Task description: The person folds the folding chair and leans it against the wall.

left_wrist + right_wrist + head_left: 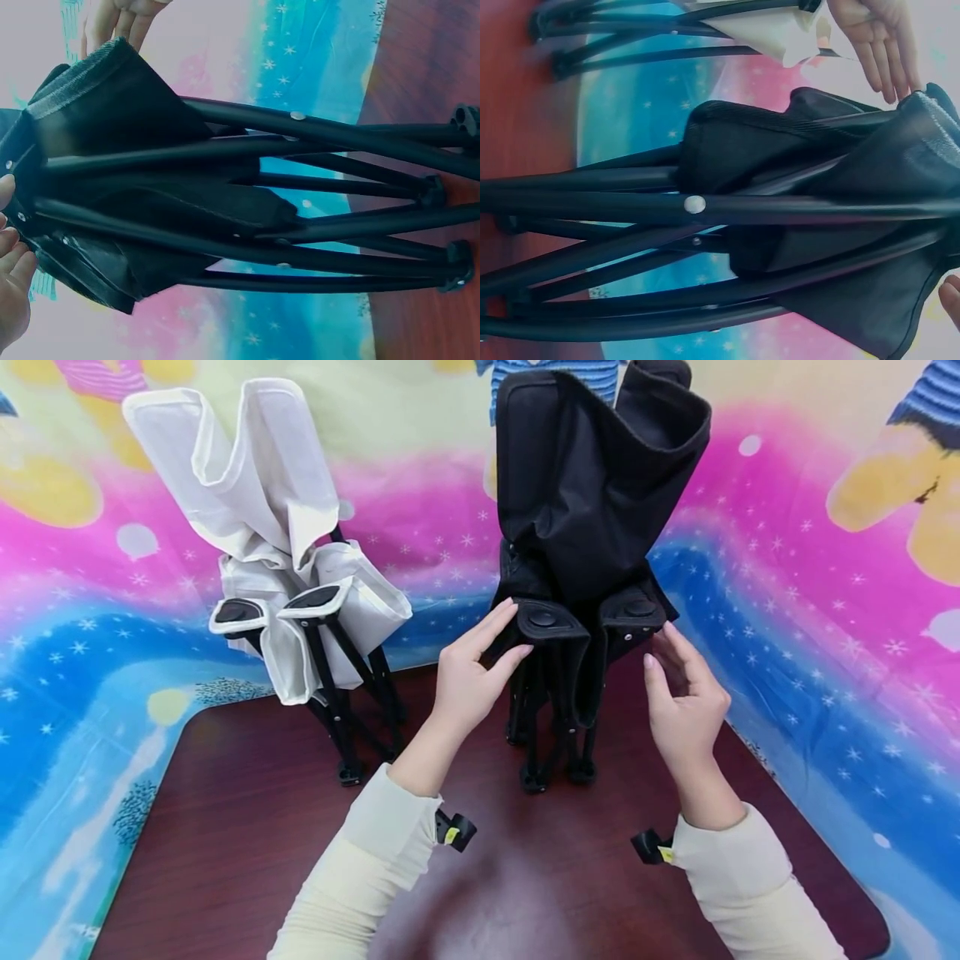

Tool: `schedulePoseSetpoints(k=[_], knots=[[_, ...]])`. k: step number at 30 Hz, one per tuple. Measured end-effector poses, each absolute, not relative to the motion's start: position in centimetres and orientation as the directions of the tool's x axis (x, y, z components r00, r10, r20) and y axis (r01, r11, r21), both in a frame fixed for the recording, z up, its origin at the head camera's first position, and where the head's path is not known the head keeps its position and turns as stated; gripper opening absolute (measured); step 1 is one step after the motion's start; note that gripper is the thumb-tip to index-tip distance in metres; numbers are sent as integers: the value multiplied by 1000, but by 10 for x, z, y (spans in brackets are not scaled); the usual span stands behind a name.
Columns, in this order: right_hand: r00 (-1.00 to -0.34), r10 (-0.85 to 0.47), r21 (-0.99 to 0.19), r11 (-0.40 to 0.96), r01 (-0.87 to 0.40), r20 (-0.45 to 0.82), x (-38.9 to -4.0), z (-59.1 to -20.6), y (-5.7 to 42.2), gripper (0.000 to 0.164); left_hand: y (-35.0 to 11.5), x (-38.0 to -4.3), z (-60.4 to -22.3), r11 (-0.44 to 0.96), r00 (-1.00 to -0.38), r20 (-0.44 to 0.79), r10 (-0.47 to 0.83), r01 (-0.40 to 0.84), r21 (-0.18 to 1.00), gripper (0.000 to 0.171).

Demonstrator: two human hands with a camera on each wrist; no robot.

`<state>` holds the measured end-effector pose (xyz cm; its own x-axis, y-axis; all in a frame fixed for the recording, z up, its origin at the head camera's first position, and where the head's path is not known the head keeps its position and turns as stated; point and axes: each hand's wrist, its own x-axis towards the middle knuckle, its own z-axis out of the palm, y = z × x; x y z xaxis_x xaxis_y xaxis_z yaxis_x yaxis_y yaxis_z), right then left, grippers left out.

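Observation:
A folded black camp chair (592,485) stands upright on its legs at the back of the table. My left hand (472,672) touches its left front seat corner, fingers along the side and thumb at the front edge. At the opposite corner, the fingertips of my right hand (686,702) meet the fabric edge. Crossed dark leg tubes (330,139) with rivets show below the gathered cloth in the left wrist view. From the right wrist view, my left hand (881,45) appears with straightened fingers against the fabric. A folded white camp chair (277,502) stands to the left.
Both chairs stand on a dark red-brown table (247,835) with rounded corners. Right behind it hangs a colourful printed cloth (427,518), which also runs down both sides. Small black wrist devices (456,831) stick out inward from both sleeves.

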<state>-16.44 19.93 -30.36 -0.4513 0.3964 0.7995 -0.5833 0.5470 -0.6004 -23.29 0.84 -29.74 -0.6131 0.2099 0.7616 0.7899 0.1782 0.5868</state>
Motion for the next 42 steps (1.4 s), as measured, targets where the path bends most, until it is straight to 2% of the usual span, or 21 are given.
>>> schedulePoseSetpoints(k=[10,21,29,31,36,38,42], knots=[[-492,382,-620,550,-560,783,-168,-329,207,34,5,-229,-321,169,-682,711,172,732,660,41],[-551,376,-650,592,-476,745,-171,-363,219,34,4,-222,-355,152,-761,638,112,648,746,36],[-576,346,-645,608,-463,740,-174,-379,218,34,5,-217,-375,138,-784,614,88,620,772,34],[-583,348,-664,547,-510,734,-174,-384,217,33,6,-216,-380,143,-787,611,85,616,774,34],[-576,333,-657,507,-557,746,-221,-483,265,37,8,-214,-393,147,-803,590,84,595,790,34],[-582,330,-652,557,-515,743,-244,-531,290,41,8,-213,-399,142,-815,572,86,579,803,34],[-598,310,-636,615,-467,739,-252,-555,299,42,9,-211,-407,134,-837,539,89,546,827,33]])
